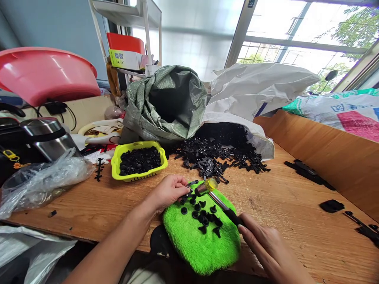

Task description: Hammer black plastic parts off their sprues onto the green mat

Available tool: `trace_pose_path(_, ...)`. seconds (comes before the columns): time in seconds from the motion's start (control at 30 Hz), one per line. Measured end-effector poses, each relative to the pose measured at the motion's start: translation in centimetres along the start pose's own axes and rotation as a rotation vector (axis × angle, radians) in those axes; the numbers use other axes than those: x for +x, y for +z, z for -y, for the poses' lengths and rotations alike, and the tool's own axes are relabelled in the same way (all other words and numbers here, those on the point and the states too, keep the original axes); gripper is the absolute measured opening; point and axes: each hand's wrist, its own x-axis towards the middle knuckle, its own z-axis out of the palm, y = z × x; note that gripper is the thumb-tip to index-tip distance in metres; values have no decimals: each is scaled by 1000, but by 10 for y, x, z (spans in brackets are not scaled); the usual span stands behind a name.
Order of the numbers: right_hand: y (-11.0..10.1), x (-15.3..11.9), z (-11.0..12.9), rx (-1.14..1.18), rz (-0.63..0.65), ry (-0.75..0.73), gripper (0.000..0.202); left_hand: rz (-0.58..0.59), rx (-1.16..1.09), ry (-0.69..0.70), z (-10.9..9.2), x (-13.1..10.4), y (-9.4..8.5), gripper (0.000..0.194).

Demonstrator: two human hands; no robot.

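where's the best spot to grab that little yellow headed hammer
By the black handle, from the near right, where the right hand grips its lower end. The shaft slopes up-left to the yellow head over the green pad.

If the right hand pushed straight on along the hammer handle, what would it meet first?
Probably the loose black caps on the green pad, then the left hand pinching a black part; depth is uncertain. The right hand grips the hammer.

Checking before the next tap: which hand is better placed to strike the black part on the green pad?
Right hand: it grips the mallet poised over the part, which the left hand pinches.
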Motion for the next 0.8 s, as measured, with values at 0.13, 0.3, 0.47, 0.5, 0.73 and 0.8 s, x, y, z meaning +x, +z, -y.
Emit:
trace_pose_path(0.13,-6,5,7,-33,15,-43,42,-6,-12,22,1,-1,0,17)
trace_pose_path(0.3,-10,13,8,-58,26,-57,33,9,-21,53,3,-1,-1,19)
trace_pose_path(0.47,-14,16,6,-170,93,-67,34,3,-17,60,4,0,-1,18)
trace_pose_path(0.5,-16,16,6,-176,96,-70,32,4,-21,65,4,0,-1,18)
trace_pose_path(0.73,-19,19,13,-249,92,-58,33,-9,20,68,5,2,-1,17)
trace_pose_path(0.8,-17,19,12,-274,151,-46,31,-17,38,78,6,2,-1,16)
